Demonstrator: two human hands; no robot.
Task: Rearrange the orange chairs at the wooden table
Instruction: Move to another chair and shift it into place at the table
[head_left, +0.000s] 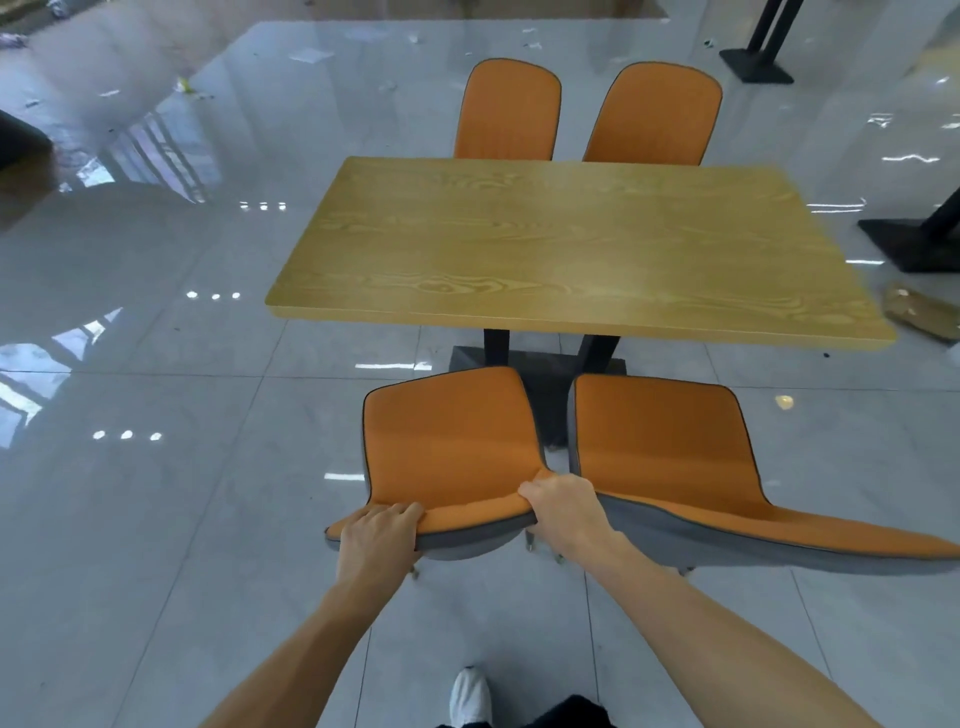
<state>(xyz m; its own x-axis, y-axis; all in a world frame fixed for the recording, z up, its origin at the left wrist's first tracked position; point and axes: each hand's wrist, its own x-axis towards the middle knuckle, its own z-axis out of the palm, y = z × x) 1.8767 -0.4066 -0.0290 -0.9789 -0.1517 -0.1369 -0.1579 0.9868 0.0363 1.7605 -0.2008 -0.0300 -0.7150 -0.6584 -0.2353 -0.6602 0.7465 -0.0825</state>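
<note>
A wooden table (571, 249) stands in the middle of the head view. Two orange chairs (506, 111) (654, 117) are tucked in at its far side. On the near side stand two more. My left hand (379, 535) and my right hand (566, 506) both grip the top edge of the backrest of the near left orange chair (447, 441), one at each end. The near right orange chair (665, 447) stands right beside it, almost touching my right hand. Both near chairs sit back from the table edge.
Glossy grey floor tiles (156, 519) surround the table. Black table bases (756, 65) (914, 244) stand at the right. A flat piece of cardboard (919, 309) lies on the floor at the right. Paper scraps litter the far floor. My white shoe (470, 696) is at the bottom.
</note>
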